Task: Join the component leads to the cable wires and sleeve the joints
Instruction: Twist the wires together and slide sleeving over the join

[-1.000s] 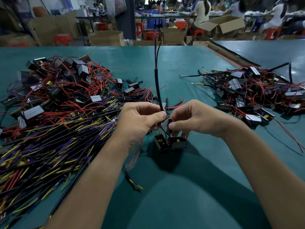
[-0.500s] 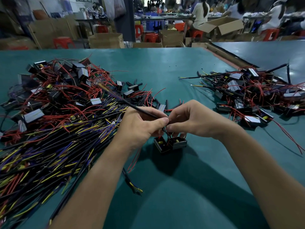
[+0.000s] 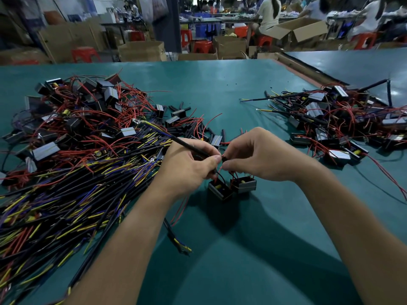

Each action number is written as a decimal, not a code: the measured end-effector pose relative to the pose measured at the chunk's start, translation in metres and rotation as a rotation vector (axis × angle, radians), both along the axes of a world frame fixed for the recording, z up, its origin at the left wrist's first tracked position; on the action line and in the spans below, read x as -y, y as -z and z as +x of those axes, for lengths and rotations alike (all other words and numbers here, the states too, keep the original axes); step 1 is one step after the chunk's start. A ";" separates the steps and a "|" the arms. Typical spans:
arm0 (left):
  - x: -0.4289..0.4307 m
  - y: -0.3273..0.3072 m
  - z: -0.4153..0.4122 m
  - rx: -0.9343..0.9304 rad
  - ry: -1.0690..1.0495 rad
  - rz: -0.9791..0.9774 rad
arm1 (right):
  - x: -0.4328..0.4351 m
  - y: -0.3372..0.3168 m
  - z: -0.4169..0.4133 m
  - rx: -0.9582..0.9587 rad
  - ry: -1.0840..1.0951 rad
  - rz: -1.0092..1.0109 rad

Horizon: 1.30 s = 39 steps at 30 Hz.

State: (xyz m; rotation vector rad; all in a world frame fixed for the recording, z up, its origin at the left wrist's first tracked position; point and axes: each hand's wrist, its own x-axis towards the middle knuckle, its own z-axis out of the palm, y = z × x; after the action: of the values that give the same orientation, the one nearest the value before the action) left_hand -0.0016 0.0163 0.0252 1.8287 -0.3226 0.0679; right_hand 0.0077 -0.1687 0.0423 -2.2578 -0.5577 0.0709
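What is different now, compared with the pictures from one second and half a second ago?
The black cable in the left hand swung from upright down toward the left, over the wire pile. The right hand still pinches the joint; the two black components stayed below the hands.

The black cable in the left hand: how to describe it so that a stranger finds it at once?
On the teal-green table, find the big heap of black cables on the left. At its right edge the left hand grips one black sheathed cable. Only this one is lifted above the heap, slanting up-left, yellow and blue wires at its tip.
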 end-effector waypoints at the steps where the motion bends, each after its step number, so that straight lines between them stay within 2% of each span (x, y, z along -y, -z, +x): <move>1: 0.000 -0.001 0.000 0.000 0.001 0.001 | 0.000 -0.001 0.000 0.017 0.012 -0.010; 10: -0.002 0.001 0.002 0.083 -0.055 0.208 | 0.000 -0.003 -0.002 0.130 0.070 -0.104; 17: -0.002 0.002 0.001 0.072 -0.049 0.220 | -0.001 -0.005 -0.003 0.126 0.055 -0.090; 23: 0.003 0.004 -0.001 0.002 -0.027 0.050 | 0.000 -0.006 -0.004 0.145 0.052 -0.120; 28: 0.004 0.003 -0.003 -0.092 0.008 -0.086 | 0.000 -0.005 -0.003 0.130 0.033 -0.066; 32: 0.003 0.002 -0.002 -0.100 0.004 -0.128 | 0.000 -0.003 -0.001 0.098 -0.002 0.021; 39: 0.000 -0.001 -0.002 -0.192 0.068 -0.164 | 0.005 -0.004 0.001 0.067 0.019 -0.005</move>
State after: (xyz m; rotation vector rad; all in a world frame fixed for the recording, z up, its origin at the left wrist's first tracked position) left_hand -0.0040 0.0168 0.0262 1.6456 -0.2362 -0.1246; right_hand 0.0088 -0.1733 0.0462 -2.2763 -0.5722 -0.0129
